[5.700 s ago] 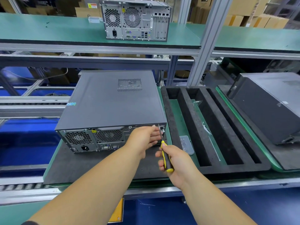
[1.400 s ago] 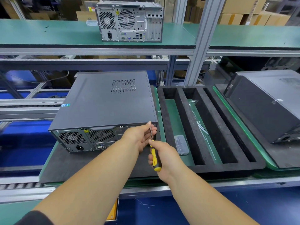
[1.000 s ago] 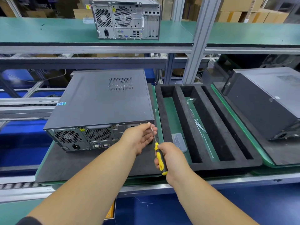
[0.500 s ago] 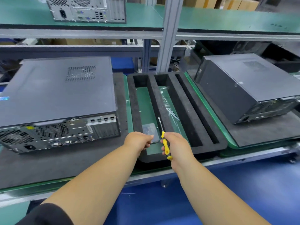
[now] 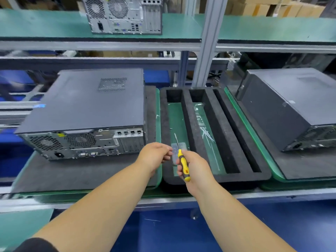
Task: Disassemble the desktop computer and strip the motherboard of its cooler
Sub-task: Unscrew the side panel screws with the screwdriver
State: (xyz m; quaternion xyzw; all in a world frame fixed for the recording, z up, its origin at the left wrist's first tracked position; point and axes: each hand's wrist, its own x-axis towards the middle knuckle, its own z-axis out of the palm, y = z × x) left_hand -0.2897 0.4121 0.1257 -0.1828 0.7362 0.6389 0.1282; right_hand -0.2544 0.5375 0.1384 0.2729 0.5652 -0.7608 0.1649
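While the desktop computer (image 5: 85,113) lies on its side on the dark mat (image 5: 54,175), rear panel toward the near edge, its side cover is still in place and every internal part, the motherboard and cooler included, is out of sight. That orientation puts the rear-panel fasteners within your reach and leaves the cover facing up, presumably for lifting off.

Your right hand (image 5: 194,166) wraps its fingers around the yellow-and-black handle of the screwdriver (image 5: 181,160), shaft pointing up and away, tip over the near end of the foam tray (image 5: 261,171). Holding the tool upright keeps the tip clear of your other hand.

Your left hand (image 5: 154,155) hovers above the tray's near left corner, fingers curled toward the thumb. Whether it pinches a removed screw cannot be told; nothing shows between the fingertips. Just beyond it, in the tray's left compartment, sits a small clear box (image 5: 179,151), which looks suited to hold loose fasteners.

A second computer (image 5: 291,106) lies on the mat to the right, and a third (image 5: 125,15) stands on the upper shelf.
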